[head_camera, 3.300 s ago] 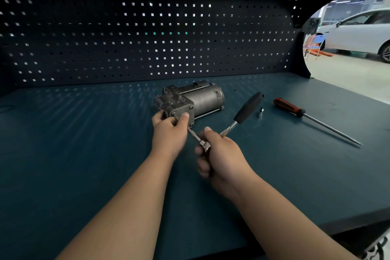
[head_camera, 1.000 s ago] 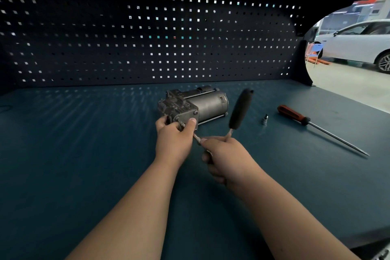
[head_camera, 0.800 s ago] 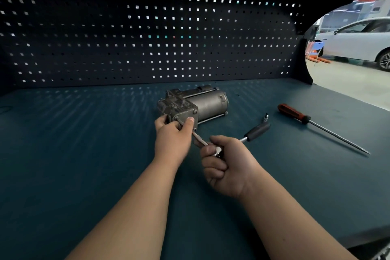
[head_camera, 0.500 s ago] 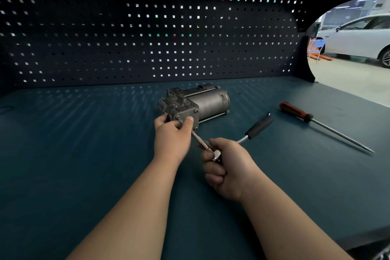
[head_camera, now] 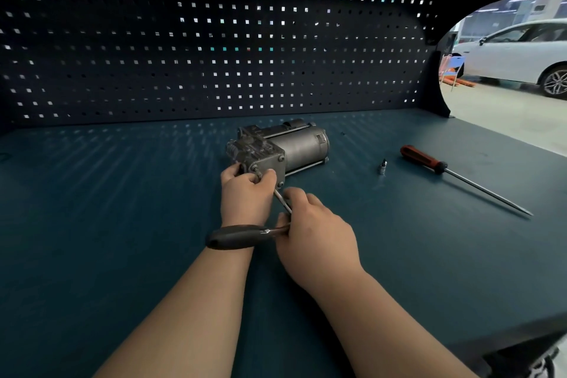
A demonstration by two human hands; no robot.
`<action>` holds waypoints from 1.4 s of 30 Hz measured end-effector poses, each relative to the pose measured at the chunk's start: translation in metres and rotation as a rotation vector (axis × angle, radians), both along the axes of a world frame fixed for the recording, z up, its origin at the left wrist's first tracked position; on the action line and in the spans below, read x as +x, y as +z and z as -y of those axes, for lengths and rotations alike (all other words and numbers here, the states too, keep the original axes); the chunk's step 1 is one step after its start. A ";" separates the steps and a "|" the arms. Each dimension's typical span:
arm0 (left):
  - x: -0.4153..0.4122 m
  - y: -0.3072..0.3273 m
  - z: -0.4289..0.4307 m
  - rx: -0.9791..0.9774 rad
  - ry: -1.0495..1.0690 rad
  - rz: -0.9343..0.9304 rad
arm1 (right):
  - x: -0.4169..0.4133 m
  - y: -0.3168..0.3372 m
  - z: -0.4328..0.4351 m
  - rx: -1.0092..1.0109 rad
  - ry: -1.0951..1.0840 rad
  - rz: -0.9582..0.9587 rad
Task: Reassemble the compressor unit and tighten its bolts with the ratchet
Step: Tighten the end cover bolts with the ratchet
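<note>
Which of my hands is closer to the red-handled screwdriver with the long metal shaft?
Right. The right hand, gripping the black-handled ratchet, has the red-handled screwdriver up and to its right; the left hand sits farther left, holding the grey metal compressor unit.

Dull grey cast-metal compressor unit (head_camera: 276,147): rough block, smoother cyl. body. Bright metal ratchet (head_camera: 236,236), matt black grip. Matt dark-teal tabletop (head_camera: 122,224). Red semi-gloss plastic-handled screwdriver (head_camera: 423,159), bare metal shaft. Matt black perforated back panel (head_camera: 214,55).

We stand at a dark blue-green work surface (head_camera: 92,224) backed by a black perforated pegboard (head_camera: 214,55), a red-handled screwdriver (head_camera: 423,159) lying on it, a white car (head_camera: 506,61) parked beyond: an auto workshop.
</note>
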State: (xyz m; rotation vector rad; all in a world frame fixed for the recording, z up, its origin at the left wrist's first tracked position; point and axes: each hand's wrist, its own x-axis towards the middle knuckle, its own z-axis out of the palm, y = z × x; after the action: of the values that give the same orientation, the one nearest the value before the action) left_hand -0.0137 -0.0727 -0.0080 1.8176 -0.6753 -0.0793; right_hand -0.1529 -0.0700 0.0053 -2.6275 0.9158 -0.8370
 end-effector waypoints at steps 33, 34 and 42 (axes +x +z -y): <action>0.003 -0.001 -0.001 -0.009 0.039 0.057 | 0.000 0.014 0.019 0.779 0.043 0.370; 0.003 -0.001 -0.001 -0.008 0.021 0.064 | -0.001 0.016 0.020 0.583 0.018 0.294; 0.002 0.002 0.001 -0.024 0.018 0.062 | -0.001 0.016 0.015 0.153 0.034 0.092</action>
State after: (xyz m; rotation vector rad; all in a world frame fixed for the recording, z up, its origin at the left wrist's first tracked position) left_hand -0.0116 -0.0733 -0.0063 1.8094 -0.7003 -0.0027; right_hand -0.1534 -0.0850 0.0212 -2.4458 0.8716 -0.8372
